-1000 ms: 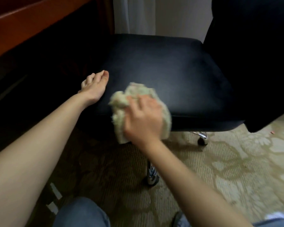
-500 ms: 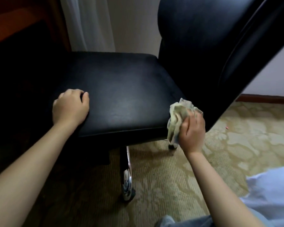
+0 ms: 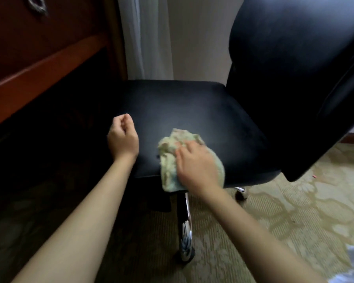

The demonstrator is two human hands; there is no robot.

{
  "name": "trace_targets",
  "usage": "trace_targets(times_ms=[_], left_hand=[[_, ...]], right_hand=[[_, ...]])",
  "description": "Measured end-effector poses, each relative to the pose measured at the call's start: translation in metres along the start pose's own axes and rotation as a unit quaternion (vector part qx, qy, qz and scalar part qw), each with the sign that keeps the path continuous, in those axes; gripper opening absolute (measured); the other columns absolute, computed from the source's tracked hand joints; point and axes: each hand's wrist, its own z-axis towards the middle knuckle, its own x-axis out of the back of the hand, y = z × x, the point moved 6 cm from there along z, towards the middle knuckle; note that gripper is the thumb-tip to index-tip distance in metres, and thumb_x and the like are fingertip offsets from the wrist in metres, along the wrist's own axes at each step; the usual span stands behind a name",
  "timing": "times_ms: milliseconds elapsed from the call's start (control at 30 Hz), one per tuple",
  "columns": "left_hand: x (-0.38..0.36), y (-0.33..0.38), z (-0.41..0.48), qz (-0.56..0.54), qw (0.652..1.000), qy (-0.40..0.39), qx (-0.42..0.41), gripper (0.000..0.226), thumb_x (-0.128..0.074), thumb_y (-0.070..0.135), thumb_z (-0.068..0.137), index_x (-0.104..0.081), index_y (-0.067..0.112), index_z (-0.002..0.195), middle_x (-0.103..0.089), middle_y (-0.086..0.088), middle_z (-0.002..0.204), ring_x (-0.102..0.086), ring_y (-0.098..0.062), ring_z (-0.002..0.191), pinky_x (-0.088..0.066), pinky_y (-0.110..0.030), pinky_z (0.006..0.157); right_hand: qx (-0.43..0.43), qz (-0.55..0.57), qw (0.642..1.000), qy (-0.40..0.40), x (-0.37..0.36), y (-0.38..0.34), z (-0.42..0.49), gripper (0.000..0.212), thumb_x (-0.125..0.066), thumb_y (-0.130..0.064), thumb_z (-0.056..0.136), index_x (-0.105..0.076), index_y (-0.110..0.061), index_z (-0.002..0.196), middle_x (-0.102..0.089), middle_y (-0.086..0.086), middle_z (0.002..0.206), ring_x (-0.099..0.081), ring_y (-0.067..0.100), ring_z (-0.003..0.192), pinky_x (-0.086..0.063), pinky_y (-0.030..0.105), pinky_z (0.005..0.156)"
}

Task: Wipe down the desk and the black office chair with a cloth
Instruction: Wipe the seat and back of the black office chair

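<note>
The black office chair's seat [image 3: 192, 111] fills the middle of the head view, and its tall backrest [image 3: 294, 68] rises at the right. A crumpled pale green-beige cloth [image 3: 170, 152] lies on the seat's front edge. My right hand [image 3: 194, 166] lies on top of the cloth and holds it against the seat, fingers bent into the fabric. My left hand [image 3: 123, 137] rests on the seat's front left corner with its fingers curled and nothing in it. The reddish wooden desk [image 3: 39, 64] stands at the left.
A drawer with a metal ring pull [image 3: 37, 6] is at the upper left. Chrome chair legs with casters [image 3: 185, 248] stand on the patterned carpet [image 3: 274, 221]. A white curtain [image 3: 145, 37] and the wall lie behind the seat. Under the desk it is dark.
My right hand has carried the cloth from beside the seat's right corner onto the seat's front edge. My left hand has let go of the seat edge and curled up.
</note>
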Motion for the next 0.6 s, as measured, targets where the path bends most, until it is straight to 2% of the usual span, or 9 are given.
trace_targets(times_ms=[133,233,300,367,467,600], left_hand=[[0.002,-0.002,0.008,0.003,0.999,-0.009,-0.031,0.061,-0.027,0.045,0.087,-0.059,0.001,0.113,-0.067,-0.016,0.108,-0.060,-0.030,0.102,-0.038,-0.027,0.079],[0.002,-0.008,0.018,0.043,0.997,-0.041,-0.044,0.065,-0.021,0.046,0.088,-0.058,0.000,0.115,-0.065,-0.021,0.110,-0.058,-0.037,0.104,-0.040,-0.034,0.082],[-0.001,-0.012,0.022,0.069,0.995,-0.063,-0.043,0.058,-0.024,0.043,0.096,-0.057,0.002,0.120,-0.064,-0.021,0.114,-0.057,-0.038,0.108,-0.041,-0.036,0.086],[0.000,-0.015,0.024,0.098,0.991,-0.076,-0.038,0.047,-0.028,0.035,0.102,-0.056,0.003,0.122,-0.063,-0.021,0.117,-0.056,-0.039,0.110,-0.041,-0.037,0.089],[-0.003,-0.009,0.017,0.168,0.978,-0.110,-0.056,0.042,-0.032,0.030,0.102,-0.057,0.003,0.121,-0.063,-0.024,0.112,-0.056,-0.041,0.106,-0.042,-0.039,0.085],[-0.013,-0.006,0.002,0.305,0.922,-0.206,-0.122,0.044,-0.036,0.039,0.098,-0.058,0.007,0.119,-0.060,-0.017,0.121,-0.053,-0.035,0.113,-0.043,-0.040,0.090]], right_hand=[[0.055,0.046,0.997,-0.041,-0.016,-0.053,0.016,0.040,-0.034,-0.030,0.089,-0.069,-0.011,0.091,-0.067,0.013,0.085,-0.062,0.033,0.079,-0.050,0.036,0.077],[0.105,0.075,0.990,-0.057,-0.015,-0.053,0.011,0.040,-0.035,-0.031,0.093,-0.068,-0.009,0.102,-0.067,0.014,0.094,-0.061,0.034,0.087,-0.048,0.039,0.086],[0.126,0.083,0.987,-0.052,-0.009,-0.034,0.006,0.038,-0.037,-0.031,0.095,-0.068,-0.011,0.104,-0.067,0.012,0.096,-0.062,0.032,0.090,-0.048,0.039,0.087],[0.084,0.058,0.994,-0.035,0.000,0.001,0.001,0.036,-0.039,-0.032,0.093,-0.070,-0.015,0.101,-0.068,0.008,0.094,-0.063,0.029,0.088,-0.048,0.036,0.085],[-0.026,0.006,0.999,-0.020,0.015,0.063,-0.010,0.038,-0.039,-0.034,0.089,-0.072,-0.018,0.098,-0.070,0.006,0.093,-0.065,0.029,0.086,-0.050,0.032,0.074],[-0.138,-0.016,0.990,0.006,0.032,0.124,-0.027,0.045,-0.034,-0.032,0.088,-0.071,-0.008,0.095,-0.068,0.013,0.088,-0.064,0.034,0.079,-0.052,0.039,0.070]])
